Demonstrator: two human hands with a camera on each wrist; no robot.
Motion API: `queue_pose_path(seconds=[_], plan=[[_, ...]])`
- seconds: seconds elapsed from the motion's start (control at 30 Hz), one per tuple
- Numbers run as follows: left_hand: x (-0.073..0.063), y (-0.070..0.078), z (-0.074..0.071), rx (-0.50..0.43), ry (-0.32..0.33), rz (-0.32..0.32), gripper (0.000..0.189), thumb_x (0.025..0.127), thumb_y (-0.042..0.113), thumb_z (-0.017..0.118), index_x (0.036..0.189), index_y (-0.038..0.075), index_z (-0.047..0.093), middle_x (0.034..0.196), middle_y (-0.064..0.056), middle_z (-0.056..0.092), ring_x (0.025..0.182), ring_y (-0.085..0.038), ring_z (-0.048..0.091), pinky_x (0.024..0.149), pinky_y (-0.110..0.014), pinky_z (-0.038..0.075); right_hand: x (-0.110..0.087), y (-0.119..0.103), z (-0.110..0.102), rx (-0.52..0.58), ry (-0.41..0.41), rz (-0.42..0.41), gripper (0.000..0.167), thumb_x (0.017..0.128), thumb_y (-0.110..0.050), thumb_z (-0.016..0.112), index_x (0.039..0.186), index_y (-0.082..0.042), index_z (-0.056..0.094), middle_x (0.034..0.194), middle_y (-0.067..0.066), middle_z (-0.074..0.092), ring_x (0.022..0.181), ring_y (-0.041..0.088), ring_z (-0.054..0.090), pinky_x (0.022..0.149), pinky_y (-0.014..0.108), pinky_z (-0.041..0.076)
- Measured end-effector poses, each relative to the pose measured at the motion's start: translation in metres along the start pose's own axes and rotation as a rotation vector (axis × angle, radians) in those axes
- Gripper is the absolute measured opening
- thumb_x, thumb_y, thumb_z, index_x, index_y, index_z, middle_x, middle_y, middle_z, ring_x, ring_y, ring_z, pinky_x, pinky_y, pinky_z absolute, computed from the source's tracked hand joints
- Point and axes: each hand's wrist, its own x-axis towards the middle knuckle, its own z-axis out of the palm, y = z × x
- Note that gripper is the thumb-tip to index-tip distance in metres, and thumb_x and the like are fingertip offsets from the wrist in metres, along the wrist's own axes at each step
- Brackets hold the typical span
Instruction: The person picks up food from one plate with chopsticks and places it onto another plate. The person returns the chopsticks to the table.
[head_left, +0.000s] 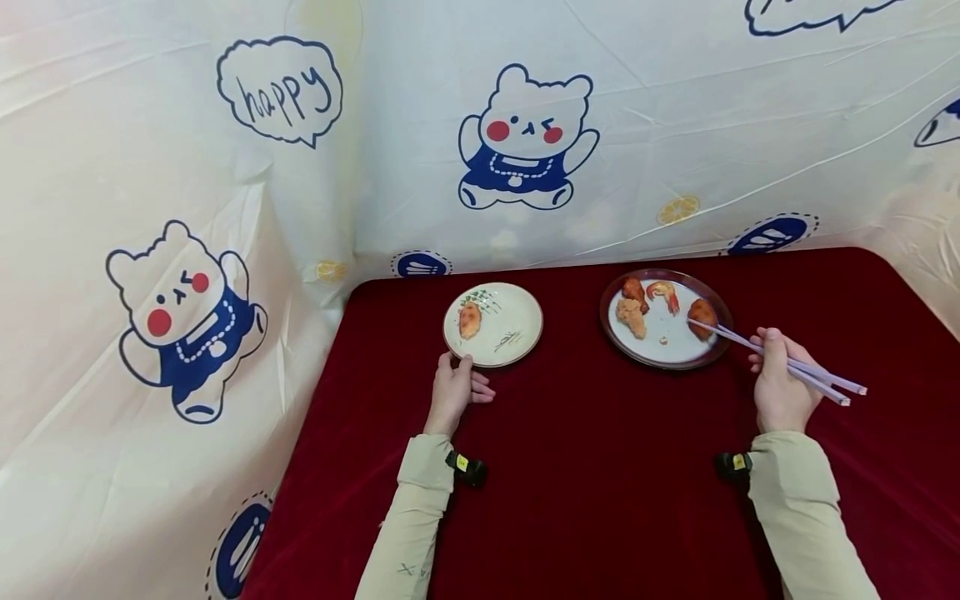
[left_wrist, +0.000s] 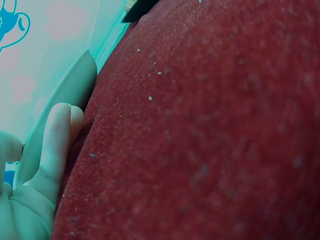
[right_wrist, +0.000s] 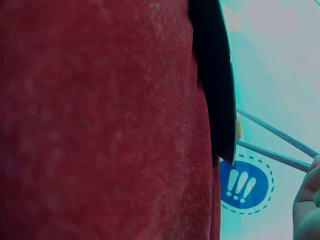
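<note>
My left hand [head_left: 452, 390] is at the near rim of a cream plate [head_left: 517, 321], pinching its edge; in the left wrist view, fingers [left_wrist: 57, 142] lie along the plate's underside [left_wrist: 75, 85]. One browned piece of food [head_left: 469, 320], like a chicken wing, lies on that plate. My right hand [head_left: 783, 383] grips a pair of pale purple chopsticks [head_left: 806, 367]. Their tips are at a dark brown fried piece [head_left: 702, 317] on the right side of a dark-rimmed plate [head_left: 671, 364]. Whether they pinch it cannot be told. The right wrist view shows the chopsticks [right_wrist: 275, 156] spread apart above the rim.
Also on the dark-rimmed plate are a shrimp [head_left: 663, 293], a golden fried piece [head_left: 631, 317], a reddish-brown piece [head_left: 634, 292] and a small crumb [head_left: 663, 340]. A dark red cloth [head_left: 585, 467] covers the table. Behind it hangs a printed white curtain [head_left: 405, 125].
</note>
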Motion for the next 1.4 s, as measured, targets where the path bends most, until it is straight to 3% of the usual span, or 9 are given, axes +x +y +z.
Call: queue_pose_path(seconds=[0.33,0.57,0.77,1.0,1.23,1.4], plan=[[-0.015,0.023,0.0,0.012,-0.039,-0.02,0.061,0.105,0.022,0.038,0.152,0.001,0.006,0.097,-0.032,0.065,0.064,-0.028,0.071,0.066,-0.041,0.063,0.005,-0.001,0.001,-0.039,-0.03,0.007,0.012,0.088,-0.014,0.071,0.092,-0.005,0.076,0.075,-0.006,0.074,0.055,0.004,0.06,0.048,0.01,0.048],[-0.004,0.007,-0.001,-0.009,-0.03,-0.018,0.063,0.105,0.026,0.039,0.154,0.006,0.004,0.094,-0.028,0.067,0.061,-0.026,0.07,0.065,-0.04,0.063,0.006,-0.002,0.002,-0.053,-0.034,0.016,0.012,0.088,-0.016,0.071,0.092,-0.006,0.076,0.075,-0.007,0.074,0.056,0.004,0.06,0.049,0.01,0.048],[0.002,-0.003,0.0,0.005,0.009,0.009,0.062,0.105,0.03,0.04,0.153,0.008,0.008,0.085,-0.019,0.068,0.057,-0.021,0.069,0.062,-0.038,0.063,0.007,-0.002,0.002,-0.064,-0.042,0.022,0.012,0.088,-0.019,0.072,0.091,-0.009,0.077,0.076,-0.006,0.074,0.057,0.004,0.06,0.05,0.01,0.049],[0.001,-0.003,0.002,0.008,0.022,0.026,0.06,0.105,0.028,0.04,0.152,0.006,0.011,0.081,-0.015,0.067,0.056,-0.02,0.068,0.061,-0.038,0.063,0.005,-0.004,0.002,-0.074,-0.048,0.024,0.01,0.088,-0.017,0.071,0.09,-0.009,0.077,0.076,-0.007,0.074,0.057,0.004,0.06,0.05,0.01,0.049],[0.0,0.0,-0.001,-0.003,-0.019,0.001,0.06,0.105,0.029,0.04,0.153,0.009,0.01,0.092,-0.025,0.068,0.061,-0.024,0.07,0.064,-0.039,0.063,0.001,-0.008,0.003,-0.077,-0.045,0.027,0.012,0.087,-0.02,0.072,0.089,-0.009,0.077,0.075,-0.007,0.074,0.057,0.004,0.06,0.05,0.01,0.049],[-0.008,0.012,-0.002,-0.005,-0.046,-0.006,0.06,0.105,0.024,0.039,0.153,0.003,0.008,0.096,-0.032,0.066,0.064,-0.029,0.071,0.066,-0.042,0.063,0.004,-0.007,0.003,-0.08,-0.038,0.034,0.015,0.087,-0.019,0.072,0.092,-0.005,0.076,0.074,-0.007,0.074,0.056,0.004,0.059,0.049,0.01,0.048]])
